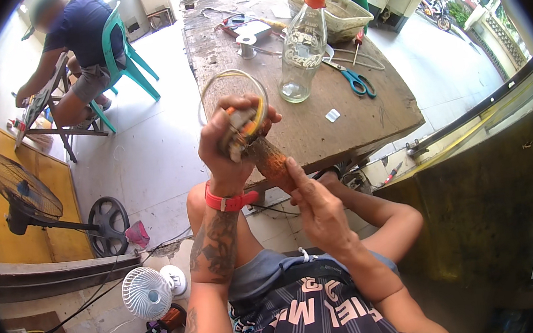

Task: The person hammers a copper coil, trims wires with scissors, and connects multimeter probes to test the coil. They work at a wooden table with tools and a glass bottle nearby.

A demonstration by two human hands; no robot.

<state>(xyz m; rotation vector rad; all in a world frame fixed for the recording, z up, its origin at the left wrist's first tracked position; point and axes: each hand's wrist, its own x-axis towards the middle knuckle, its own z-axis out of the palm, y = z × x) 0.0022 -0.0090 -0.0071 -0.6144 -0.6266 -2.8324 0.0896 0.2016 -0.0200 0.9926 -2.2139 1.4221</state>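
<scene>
My left hand (226, 146), a red watch strap on its wrist, is closed around a blurred grey and orange part (242, 130). A loop of grey and yellow cable (232, 73) arches above that hand. My right hand (320, 207) grips the lower end of a rough orange-brown piece (274, 166), its index finger stretched along it. The dark upper end of this piece meets the part in my left hand; it looks somewhat like a brush, but blur hides its exact kind. Both hands are above my lap at the table's near edge.
On the wooden table (390, 113) stand a glass bottle with an orange cap (302, 60), a wire spool (246, 46) and a plastic basket (335, 13). Teal scissors (358, 84) and a red screwdriver (357, 43) lie rightward. Fans (147, 295) stand left; a seated person (83, 30) works beyond.
</scene>
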